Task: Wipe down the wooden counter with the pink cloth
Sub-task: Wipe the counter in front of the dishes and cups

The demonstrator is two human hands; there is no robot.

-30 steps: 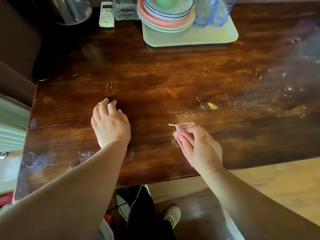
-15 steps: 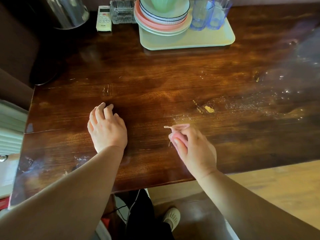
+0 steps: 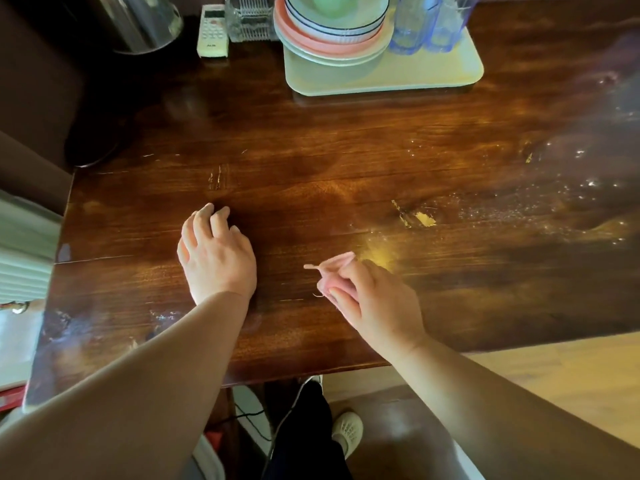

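Note:
The dark wooden counter (image 3: 311, 161) fills the view. My right hand (image 3: 374, 303) grips a small bunched pink cloth (image 3: 334, 271) against the counter near the front edge; only a corner and a frayed tip show past my fingers. My left hand (image 3: 216, 254) rests palm down on the wood to the left, fingers relaxed, holding nothing. Pale crumbs and a dusty smear (image 3: 519, 209) lie on the counter to the right of the cloth, with a yellowish chip mark (image 3: 424, 219) nearer.
A pale tray (image 3: 381, 76) at the back carries stacked plates and bowls (image 3: 332, 32) and blue glasses (image 3: 426, 26). A white remote (image 3: 213, 31), a clear holder (image 3: 249, 19) and a metal pot (image 3: 138, 22) stand at the back left. Floor and a shoe (image 3: 348, 431) show below.
My right hand with the cloth has slid slightly left along the counter. My left hand has stayed in place on the wood.

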